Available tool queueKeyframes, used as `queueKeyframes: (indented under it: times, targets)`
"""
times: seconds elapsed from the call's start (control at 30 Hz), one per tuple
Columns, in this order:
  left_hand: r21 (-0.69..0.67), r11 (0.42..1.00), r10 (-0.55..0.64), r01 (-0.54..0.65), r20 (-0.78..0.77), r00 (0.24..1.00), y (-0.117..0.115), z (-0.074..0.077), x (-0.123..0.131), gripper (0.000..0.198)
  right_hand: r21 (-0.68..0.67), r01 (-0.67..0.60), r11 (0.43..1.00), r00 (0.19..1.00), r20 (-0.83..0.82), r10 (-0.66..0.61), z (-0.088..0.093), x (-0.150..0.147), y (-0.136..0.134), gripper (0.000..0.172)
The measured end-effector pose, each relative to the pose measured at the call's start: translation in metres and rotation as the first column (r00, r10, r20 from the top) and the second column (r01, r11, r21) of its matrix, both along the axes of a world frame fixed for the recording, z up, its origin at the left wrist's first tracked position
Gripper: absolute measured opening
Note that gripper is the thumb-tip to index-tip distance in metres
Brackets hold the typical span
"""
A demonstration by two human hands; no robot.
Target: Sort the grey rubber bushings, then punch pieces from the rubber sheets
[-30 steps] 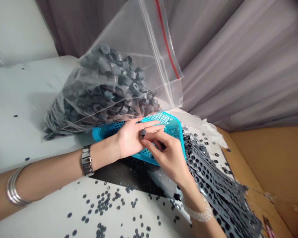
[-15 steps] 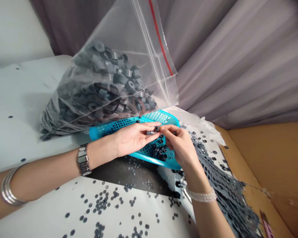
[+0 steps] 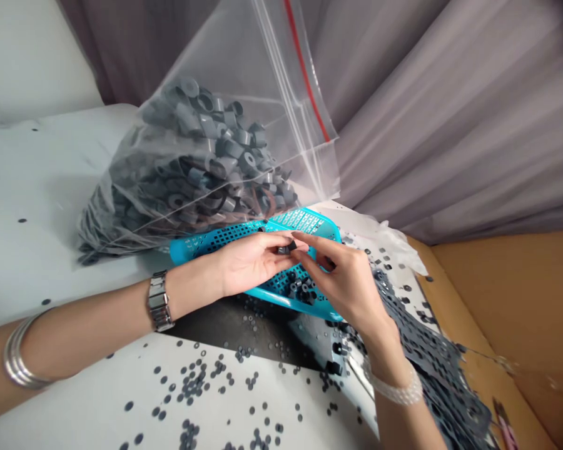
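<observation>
A small dark-grey rubber cylinder (image 3: 286,249), short and hollow-looking, was pinched between the closed fingertips of the left hand (image 3: 251,262) and the right hand (image 3: 344,281). It sat just above a turquoise perforated plastic basket (image 3: 267,292), near a clear zip-top bag (image 3: 201,156) of similar grey cylinders.

Left hand (image 3: 248,265) and right hand (image 3: 349,284) meet over a teal plastic basket (image 3: 281,299), a small grey rubber sleeve (image 3: 286,249) pinched between both sets of fingertips. More sleeves (image 3: 300,290) sit in the basket just below the fingers. Past the fingertips, clear zip bag (image 3: 272,81) packed with sleeves. Right of the right fingers, punched grey sheet (image 3: 431,369). Below the fingers, loose grey discs (image 3: 192,381) on white sheet (image 3: 75,406).
</observation>
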State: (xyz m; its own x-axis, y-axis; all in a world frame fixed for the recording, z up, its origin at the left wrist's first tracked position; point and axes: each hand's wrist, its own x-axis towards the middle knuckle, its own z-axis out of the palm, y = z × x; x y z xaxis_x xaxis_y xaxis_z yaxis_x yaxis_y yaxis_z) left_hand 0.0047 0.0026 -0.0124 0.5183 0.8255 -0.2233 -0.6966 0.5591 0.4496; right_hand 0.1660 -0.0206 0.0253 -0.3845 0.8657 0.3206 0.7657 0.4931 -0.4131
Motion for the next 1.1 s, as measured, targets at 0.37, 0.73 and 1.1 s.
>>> queueKeyframes:
  times: [0.37,0.73,1.1]
  targets:
    - [-0.049,0.999,-0.001,0.001,0.015,1.0,-0.004,0.01,0.0,0.026,0.039,0.089,0.995,0.996,-0.014,-0.088,0.004,0.008,0.005,0.025]
    - [0.042,0.997,-0.07,0.068,0.04,0.997,-0.003,0.005,-0.001,0.026,-0.157,0.001,0.988,0.978,-0.208,-0.034,-0.006,0.005,0.01,0.019]
    - [-0.05,0.997,-0.059,0.066,0.133,0.989,-0.005,0.011,-0.004,0.068,-0.509,-0.537,0.672,0.247,-0.857,-0.452,-0.001,0.011,0.016,0.02]
